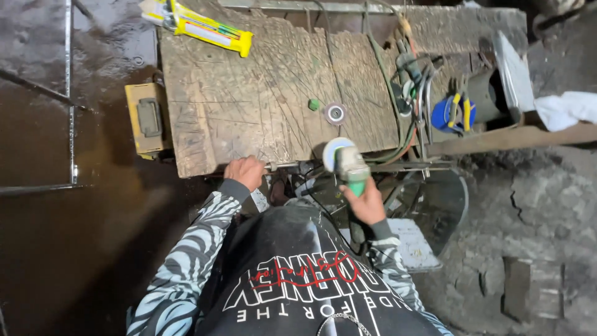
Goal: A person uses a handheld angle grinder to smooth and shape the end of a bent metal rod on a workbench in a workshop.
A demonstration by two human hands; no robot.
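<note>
My right hand [365, 203] grips the green body of an angle grinder [348, 165], whose pale round disc [334, 151] sits at the near edge of a scarred wooden workbench [249, 106]. My left hand [245, 172] is closed around a thin metal rod [283, 165] that lies along the bench's front edge and runs toward the disc. Both arms wear striped sleeves.
On the bench lie a yellow sealant tube [208, 28], a small round metal wheel [335, 113] and a green cap [314, 104]. Cables and pliers with yellow handles [460, 112] crowd the right end. A yellow box [146, 118] hangs at the left; wet dark floor lies beyond.
</note>
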